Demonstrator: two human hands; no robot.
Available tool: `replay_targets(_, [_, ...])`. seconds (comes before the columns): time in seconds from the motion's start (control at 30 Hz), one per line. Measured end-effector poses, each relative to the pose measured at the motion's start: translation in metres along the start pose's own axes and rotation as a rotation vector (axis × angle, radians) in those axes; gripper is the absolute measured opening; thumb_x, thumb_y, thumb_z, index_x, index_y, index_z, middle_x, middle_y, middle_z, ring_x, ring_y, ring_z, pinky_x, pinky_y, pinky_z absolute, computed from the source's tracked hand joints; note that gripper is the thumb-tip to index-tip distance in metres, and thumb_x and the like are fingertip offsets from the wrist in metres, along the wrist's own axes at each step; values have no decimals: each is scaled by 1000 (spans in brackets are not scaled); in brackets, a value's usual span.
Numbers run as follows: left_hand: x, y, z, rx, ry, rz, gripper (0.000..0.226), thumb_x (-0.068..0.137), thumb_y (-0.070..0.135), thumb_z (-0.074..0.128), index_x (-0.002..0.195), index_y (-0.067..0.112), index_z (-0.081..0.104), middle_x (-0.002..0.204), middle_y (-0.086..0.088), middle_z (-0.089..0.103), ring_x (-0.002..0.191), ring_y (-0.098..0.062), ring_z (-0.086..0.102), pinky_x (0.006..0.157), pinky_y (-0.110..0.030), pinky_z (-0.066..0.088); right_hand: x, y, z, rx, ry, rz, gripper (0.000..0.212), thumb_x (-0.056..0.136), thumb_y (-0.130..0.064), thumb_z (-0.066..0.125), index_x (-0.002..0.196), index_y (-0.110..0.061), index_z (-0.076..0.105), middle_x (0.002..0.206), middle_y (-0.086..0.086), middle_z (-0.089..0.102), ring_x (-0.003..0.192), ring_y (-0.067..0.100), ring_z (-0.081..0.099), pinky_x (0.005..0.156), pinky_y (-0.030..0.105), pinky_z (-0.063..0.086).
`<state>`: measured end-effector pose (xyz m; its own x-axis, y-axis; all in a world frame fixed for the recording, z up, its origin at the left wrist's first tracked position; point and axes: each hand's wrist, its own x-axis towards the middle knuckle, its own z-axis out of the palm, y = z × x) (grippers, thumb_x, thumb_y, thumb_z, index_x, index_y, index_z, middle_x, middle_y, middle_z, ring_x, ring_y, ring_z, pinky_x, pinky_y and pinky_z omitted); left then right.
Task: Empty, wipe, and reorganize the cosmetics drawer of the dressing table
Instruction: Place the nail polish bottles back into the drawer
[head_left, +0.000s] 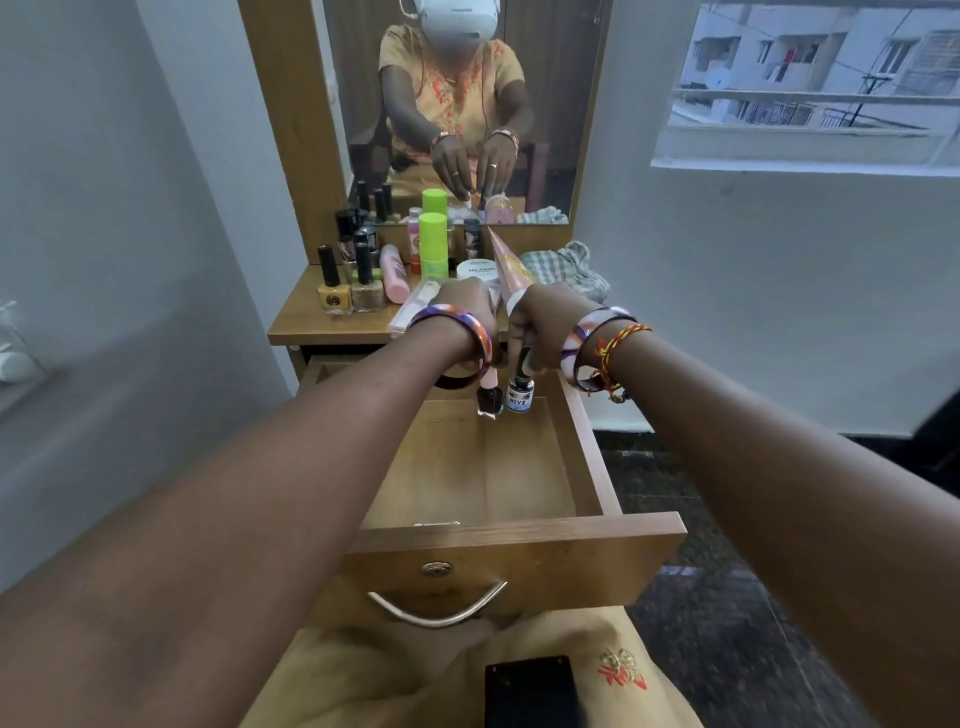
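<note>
Both arms outstretched, left hand (467, 312) and right hand (545, 322) grip bottles over the drawer (519, 540).

Legible markings on the cosmetics at the dressing table.
The small dark bottle (519, 399) held by its cap in the right hand (545, 332) over the open drawer (519, 535) bears a label reading "NIVE"; any further letters are cut off. The white round jar (475, 268) on the bench (311, 322) carries the words "NAIL POLISH" on its lid, with smaller print below too blurred to read. The yellow nail polish bottle (334, 298) shows a round emblem that cannot be made out.
</note>
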<state>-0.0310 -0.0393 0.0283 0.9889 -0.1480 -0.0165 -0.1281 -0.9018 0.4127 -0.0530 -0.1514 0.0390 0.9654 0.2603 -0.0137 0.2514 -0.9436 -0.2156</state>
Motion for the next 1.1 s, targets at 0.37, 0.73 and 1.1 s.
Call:
replay_targets(0.37, [15, -4, 72, 6, 33, -23, 12, 82, 8, 64, 87, 2, 73, 97, -16, 71, 93, -32, 67, 86, -36, 55, -2, 29, 45, -58, 62, 133, 16, 85, -11, 59, 100, -9, 63, 95, 6, 62, 78, 25, 55, 70, 28, 45])
replay_targets(0.73, [9, -8, 103, -134, 39, -53, 14, 81, 10, 65, 94, 5, 69, 100, -16, 69, 94, -32, 65, 80, -34, 55, -4, 39, 70, -60, 74, 184, 18, 90, -11, 55, 106, -9, 62, 104, 11, 64, 82, 27, 58, 68, 29, 39])
replay_targets(1.1, [20, -11, 121, -265, 46, -211, 13, 85, 6, 53, 85, 3, 66, 83, -14, 62, 72, -24, 52, 61, -23, 36, 2, 53, 80, -93, 165, 155, 23, 91, -12, 44, 108, -6, 59, 102, 15, 65, 99, 34, 58, 70, 31, 36])
